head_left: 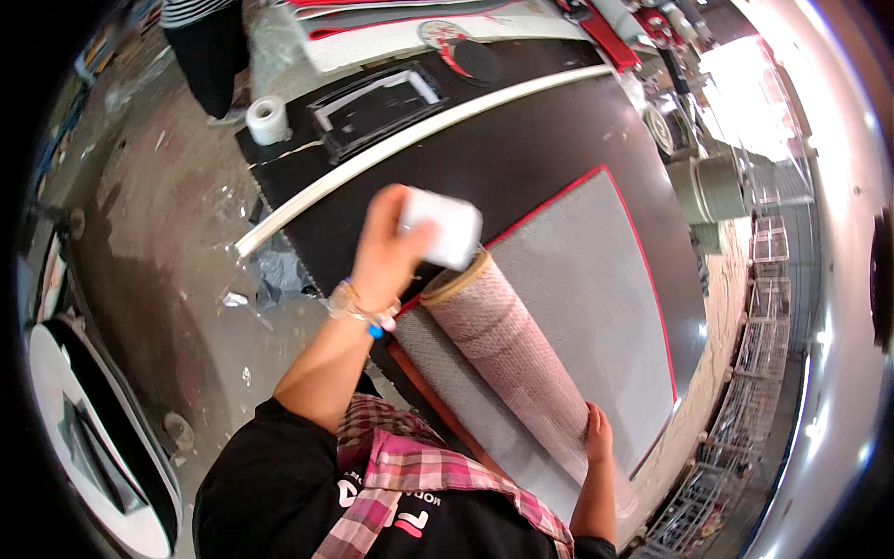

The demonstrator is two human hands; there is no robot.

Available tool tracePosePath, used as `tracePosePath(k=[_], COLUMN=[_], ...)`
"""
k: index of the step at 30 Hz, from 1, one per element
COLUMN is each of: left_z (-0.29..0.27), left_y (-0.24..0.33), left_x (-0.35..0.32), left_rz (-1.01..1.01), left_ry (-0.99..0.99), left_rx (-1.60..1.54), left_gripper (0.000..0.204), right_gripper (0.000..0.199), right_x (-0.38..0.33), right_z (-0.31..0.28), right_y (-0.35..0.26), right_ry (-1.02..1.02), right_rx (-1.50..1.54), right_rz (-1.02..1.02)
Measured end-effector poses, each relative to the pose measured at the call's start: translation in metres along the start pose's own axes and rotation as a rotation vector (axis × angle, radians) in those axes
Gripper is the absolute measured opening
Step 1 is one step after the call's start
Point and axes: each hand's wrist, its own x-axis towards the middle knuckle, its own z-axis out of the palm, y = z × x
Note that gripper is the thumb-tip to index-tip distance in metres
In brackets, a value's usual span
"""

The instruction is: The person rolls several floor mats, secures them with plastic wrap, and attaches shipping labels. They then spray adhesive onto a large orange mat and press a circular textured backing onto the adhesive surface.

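My left hand (386, 244) is closed around a small white block-like thing with rounded corners (454, 228), blurred by motion. It is held just above the upper end of a long pinkish-grey textured roll (507, 340), whose hollow end shows a tan rim. At the roll's lower right side, my right hand (599, 436) grips it, with part of the fingers hidden. Beneath the roll lies a flat grey mat with red edging (596, 252). More grey textured material (438, 359) extends along the roll's left side.
A black table (521, 121) carries a long cream strip (419, 121), a black frame (377, 107) and a white roll (268, 121). Red-edged sheets (400, 23) lie at the far side. A person in dark trousers (209, 61) stands far left. Wire racks (745, 373) line the right.
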Motion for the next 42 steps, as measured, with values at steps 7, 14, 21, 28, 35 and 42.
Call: tracePosePath(k=[7, 14, 21, 28, 35, 42], left_z=[0.190, 0.314, 0.329, 0.311, 0.311, 0.307], left_y=[-0.027, -0.091, -0.116, -0.116, -0.121, -0.142], left_x=[-0.111, -0.212, -0.205, -0.205, -0.208, -0.192], left_rz=[0.053, -0.108, -0.617, -0.240, -0.725, -0.467], left_ry=[-1.039, -1.698, -1.861, -1.620, -1.680, -1.660], left_rx=[0.395, 0.496, 0.424, 0.378, 0.309, 0.422], left_gripper=[0.072, 0.068, 0.036, 0.021, 0.018, 0.019], right_gripper=[0.066, 0.102, 0.094, 0.086, 0.087, 0.093], right_x=[-0.019, -0.049, -0.060, -0.061, -0.056, -0.060], right_z=[0.001, -0.009, 0.008, 0.001, 0.009, 0.001], right_y=[-0.019, 0.017, 0.028, 0.022, 0.028, 0.023], right_ry=[0.128, 0.540, 0.657, 0.505, 0.523, 0.404], right_rx=[0.586, 0.977, 0.626, 0.602, 0.509, 0.899], right_rz=[-0.105, -0.188, -0.134, -0.237, -0.332, -0.270])
